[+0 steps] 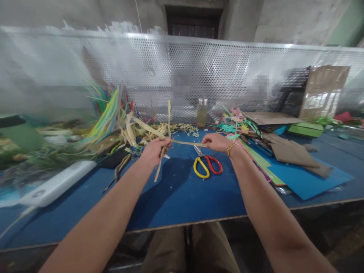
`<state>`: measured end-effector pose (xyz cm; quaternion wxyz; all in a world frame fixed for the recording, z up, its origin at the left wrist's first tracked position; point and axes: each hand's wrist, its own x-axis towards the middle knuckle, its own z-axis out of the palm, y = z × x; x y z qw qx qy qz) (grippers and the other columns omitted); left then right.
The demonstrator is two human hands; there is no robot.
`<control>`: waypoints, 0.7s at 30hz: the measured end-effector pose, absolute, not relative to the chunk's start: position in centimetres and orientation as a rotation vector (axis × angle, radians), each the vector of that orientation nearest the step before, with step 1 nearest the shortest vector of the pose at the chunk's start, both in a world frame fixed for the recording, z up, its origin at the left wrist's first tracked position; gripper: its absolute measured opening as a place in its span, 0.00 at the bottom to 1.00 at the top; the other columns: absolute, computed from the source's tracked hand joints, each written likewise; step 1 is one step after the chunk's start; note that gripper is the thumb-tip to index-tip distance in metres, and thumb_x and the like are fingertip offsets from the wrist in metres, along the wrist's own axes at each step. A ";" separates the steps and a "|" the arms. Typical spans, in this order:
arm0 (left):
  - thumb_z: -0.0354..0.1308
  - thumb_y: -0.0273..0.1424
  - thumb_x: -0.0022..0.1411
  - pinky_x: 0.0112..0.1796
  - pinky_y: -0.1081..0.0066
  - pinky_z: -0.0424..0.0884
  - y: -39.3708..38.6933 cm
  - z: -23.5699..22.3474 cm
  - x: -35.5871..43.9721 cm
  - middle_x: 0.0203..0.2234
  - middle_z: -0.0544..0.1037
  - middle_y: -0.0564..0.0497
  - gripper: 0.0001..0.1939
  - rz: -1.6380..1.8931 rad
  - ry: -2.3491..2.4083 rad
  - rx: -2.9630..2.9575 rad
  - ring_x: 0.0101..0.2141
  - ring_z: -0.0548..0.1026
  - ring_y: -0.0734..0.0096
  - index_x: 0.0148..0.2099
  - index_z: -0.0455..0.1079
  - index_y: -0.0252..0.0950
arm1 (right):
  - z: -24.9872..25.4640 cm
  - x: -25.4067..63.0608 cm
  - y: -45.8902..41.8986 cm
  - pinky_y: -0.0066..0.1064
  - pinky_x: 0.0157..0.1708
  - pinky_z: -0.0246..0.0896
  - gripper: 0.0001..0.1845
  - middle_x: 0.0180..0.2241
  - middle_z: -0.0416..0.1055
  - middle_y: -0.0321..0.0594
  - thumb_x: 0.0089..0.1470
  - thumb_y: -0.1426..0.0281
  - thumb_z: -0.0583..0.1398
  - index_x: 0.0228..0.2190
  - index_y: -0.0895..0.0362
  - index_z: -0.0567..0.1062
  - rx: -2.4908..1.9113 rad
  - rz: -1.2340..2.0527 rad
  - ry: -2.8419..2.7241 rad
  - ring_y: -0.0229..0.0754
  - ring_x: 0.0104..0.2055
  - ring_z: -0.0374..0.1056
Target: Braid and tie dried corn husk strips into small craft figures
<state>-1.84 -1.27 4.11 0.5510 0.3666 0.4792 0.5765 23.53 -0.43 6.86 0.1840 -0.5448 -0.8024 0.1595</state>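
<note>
My left hand point(157, 150) pinches several flat, pale straw-coloured strips where they cross. One strip end point(169, 117) stands straight up from the fingers, another slants off to the upper left, and a third hangs toward the table. Between my hands a strip point(187, 143) is stretched almost level, its far end pinched in my right hand point(218, 143). A gold-coloured bracelet point(231, 148) circles my right wrist. Below that strip, scissors point(201, 167) with one yellow and one red handle lie on the blue table point(176, 204), partly opened, touched by neither hand.
At left are a white power strip point(62, 184), a heap of pale curled strips point(131, 136) and a bundle of coloured strips point(108, 113). A bottle point(202, 112) stands before the perforated metal panel point(213, 68). Brown cardboard point(292, 151) and blue sheets point(313, 185) lie at right.
</note>
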 end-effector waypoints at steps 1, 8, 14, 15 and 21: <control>0.64 0.22 0.46 0.20 0.81 0.65 -1.4 4.1 -1.7 0.20 0.73 0.53 0.06 1.340 1.125 0.868 0.20 0.70 0.79 0.28 0.70 0.33 | 7.0 23.8 -0.4 0.24 0.27 0.57 0.08 0.29 0.75 0.40 0.45 0.75 0.58 0.30 0.59 0.76 -1.543 0.449 -2.237 0.36 0.28 0.67; 0.61 0.19 0.50 0.18 0.81 0.64 -2.2 3.9 -0.2 0.20 0.73 0.52 0.06 1.262 1.093 0.845 0.19 0.69 0.80 0.28 0.68 0.33 | 7.6 26.5 -0.1 0.27 0.26 0.62 0.08 0.27 0.74 0.39 0.42 0.67 0.65 0.25 0.59 0.76 -1.446 0.785 -2.053 0.37 0.27 0.67; 0.59 0.19 0.53 0.19 0.82 0.64 -1.6 4.1 -0.9 0.19 0.72 0.53 0.05 1.319 1.000 0.743 0.18 0.68 0.82 0.29 0.68 0.32 | 8.4 26.7 -0.9 0.29 0.35 0.64 0.09 0.27 0.75 0.38 0.38 0.68 0.67 0.26 0.58 0.78 -1.112 0.992 -2.082 0.36 0.30 0.69; 0.59 0.19 0.53 0.19 0.82 0.64 -1.5 4.1 -1.0 0.19 0.72 0.54 0.05 1.316 0.983 0.725 0.18 0.68 0.82 0.29 0.68 0.32 | 8.5 26.5 -1.1 0.29 0.36 0.64 0.09 0.27 0.75 0.38 0.38 0.68 0.67 0.26 0.58 0.78 -1.066 1.009 -2.083 0.36 0.31 0.69; 0.61 0.21 0.52 0.18 0.81 0.65 -1.5 3.9 -0.9 0.19 0.72 0.53 0.04 1.321 1.033 0.765 0.17 0.68 0.81 0.29 0.69 0.32 | 8.4 26.0 -1.5 0.31 0.37 0.64 0.09 0.27 0.75 0.38 0.38 0.67 0.67 0.26 0.58 0.79 -0.895 1.142 -2.109 0.37 0.32 0.69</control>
